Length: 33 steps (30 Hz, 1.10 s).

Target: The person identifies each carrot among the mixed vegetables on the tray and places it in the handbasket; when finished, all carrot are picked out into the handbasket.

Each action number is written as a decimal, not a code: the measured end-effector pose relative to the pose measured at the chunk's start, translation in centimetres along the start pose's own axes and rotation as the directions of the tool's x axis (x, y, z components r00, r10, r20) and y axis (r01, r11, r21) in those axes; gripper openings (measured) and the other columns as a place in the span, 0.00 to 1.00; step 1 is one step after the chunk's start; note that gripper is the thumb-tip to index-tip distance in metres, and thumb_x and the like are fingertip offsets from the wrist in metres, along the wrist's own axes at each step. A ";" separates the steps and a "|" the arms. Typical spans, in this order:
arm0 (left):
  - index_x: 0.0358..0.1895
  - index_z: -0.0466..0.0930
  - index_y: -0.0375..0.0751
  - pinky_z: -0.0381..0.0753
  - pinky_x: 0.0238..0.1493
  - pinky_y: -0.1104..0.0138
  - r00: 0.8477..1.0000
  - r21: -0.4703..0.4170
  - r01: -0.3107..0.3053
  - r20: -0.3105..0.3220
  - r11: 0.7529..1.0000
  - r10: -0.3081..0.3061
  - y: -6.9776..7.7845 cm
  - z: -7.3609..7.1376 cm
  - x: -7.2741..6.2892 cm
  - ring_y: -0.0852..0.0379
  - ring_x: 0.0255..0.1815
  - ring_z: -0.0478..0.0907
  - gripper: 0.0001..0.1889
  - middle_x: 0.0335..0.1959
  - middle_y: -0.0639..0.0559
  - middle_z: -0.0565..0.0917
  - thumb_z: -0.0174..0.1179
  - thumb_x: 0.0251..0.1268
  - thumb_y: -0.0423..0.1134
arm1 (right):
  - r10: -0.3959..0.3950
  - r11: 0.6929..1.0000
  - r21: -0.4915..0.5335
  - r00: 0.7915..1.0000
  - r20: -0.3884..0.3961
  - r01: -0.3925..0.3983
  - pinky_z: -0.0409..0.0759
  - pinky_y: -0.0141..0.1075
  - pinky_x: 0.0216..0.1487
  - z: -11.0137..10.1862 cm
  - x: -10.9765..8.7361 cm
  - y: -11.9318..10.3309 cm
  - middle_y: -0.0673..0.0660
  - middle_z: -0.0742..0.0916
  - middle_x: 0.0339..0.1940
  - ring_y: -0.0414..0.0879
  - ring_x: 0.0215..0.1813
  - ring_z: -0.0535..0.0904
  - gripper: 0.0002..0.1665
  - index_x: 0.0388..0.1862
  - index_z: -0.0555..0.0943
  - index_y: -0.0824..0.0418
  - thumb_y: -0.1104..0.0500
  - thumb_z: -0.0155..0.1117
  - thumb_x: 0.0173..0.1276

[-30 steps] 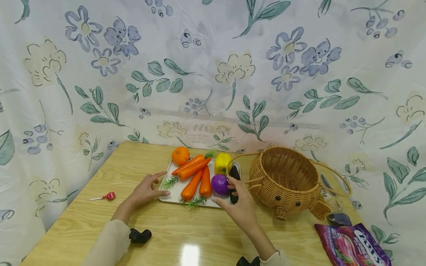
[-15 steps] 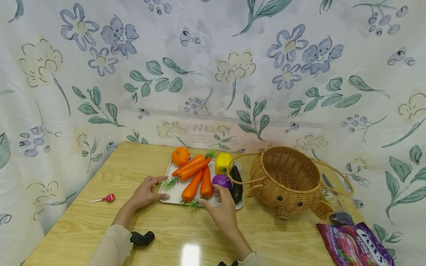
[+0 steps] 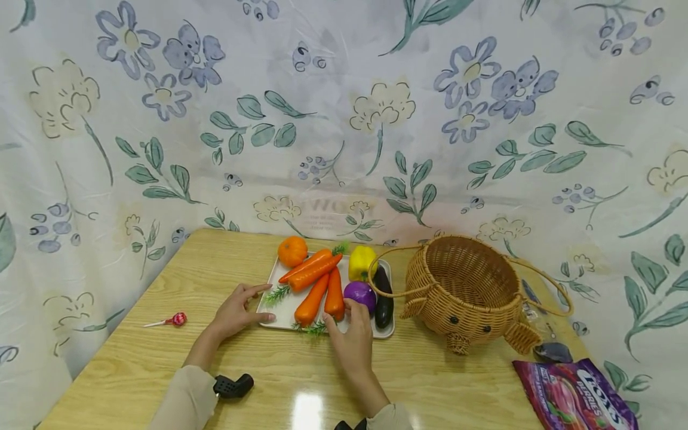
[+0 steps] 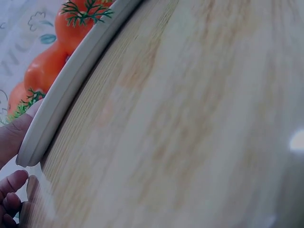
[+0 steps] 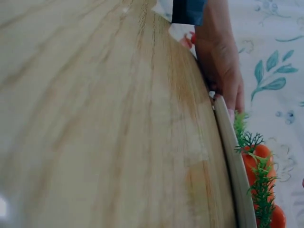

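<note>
A white tray [image 3: 267,325] holds several orange carrots [image 3: 312,301], a pumpkin [image 3: 292,251], a yellow bell pepper [image 3: 362,263], a round purple vegetable [image 3: 360,296] and an eggplant [image 3: 384,298]. My left hand [image 3: 235,312] rests at the tray's left front corner, its thumb over the rim, as the left wrist view also shows. Over the front rim, my right hand [image 3: 355,341] has thumb and fingers spread to either side of the rightmost carrot's [image 3: 334,294] thick end. Whether they touch that carrot is unclear. The right wrist view does not show the right hand's fingers.
Right of the tray stands a wicker basket [image 3: 457,304] with an animal face; one handle loop reaches over the tray's right side. A purple candy bag [image 3: 577,394] lies at the front right. A lollipop [image 3: 174,319] is on the table [image 3: 204,263] at left. A floral curtain [image 3: 344,119] hangs behind.
My right hand has moved left from beside the purple vegetable and eggplant to the thick end of the rightmost carrot. The left hand stays at the tray's corner.
</note>
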<state>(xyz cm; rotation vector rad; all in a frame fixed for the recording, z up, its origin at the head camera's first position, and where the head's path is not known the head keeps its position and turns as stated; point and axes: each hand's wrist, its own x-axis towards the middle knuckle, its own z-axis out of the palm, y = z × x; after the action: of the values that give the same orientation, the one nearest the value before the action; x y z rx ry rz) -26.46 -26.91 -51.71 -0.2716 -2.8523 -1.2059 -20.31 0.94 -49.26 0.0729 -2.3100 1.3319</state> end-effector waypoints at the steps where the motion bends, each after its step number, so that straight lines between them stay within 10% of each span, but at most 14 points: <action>1: 0.68 0.75 0.47 0.58 0.34 0.64 1.000 0.001 0.001 0.000 1.000 -0.001 0.0 0.0 0.0 0.53 0.33 0.60 0.39 0.40 0.47 0.67 0.75 0.49 0.52 | -0.003 1.000 -0.005 1.000 -0.007 0.003 0.78 0.49 0.51 0.1 0.0 0.0 0.60 0.82 0.47 0.55 0.49 0.80 0.27 0.53 0.79 0.67 0.55 0.76 0.59; 33: 0.67 0.75 0.49 0.57 0.32 0.65 1.000 0.005 -0.017 -0.015 1.000 0.017 0.1 0.0 -0.3 0.56 0.32 0.59 0.39 0.40 0.49 0.68 0.75 0.49 0.54 | 0.018 0.942 -0.335 1.000 -0.024 -0.025 0.79 0.49 0.42 3.2 0.3 -0.4 0.63 0.82 0.35 0.58 0.39 0.81 0.28 0.48 0.81 0.70 0.49 0.74 0.60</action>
<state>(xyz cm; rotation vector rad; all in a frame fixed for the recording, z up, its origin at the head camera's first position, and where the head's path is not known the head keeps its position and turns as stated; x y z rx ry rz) -26.15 -26.86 -51.66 -0.2848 -2.8335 -1.1926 -21.65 -1.87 -50.10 -0.0771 -2.4907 0.9255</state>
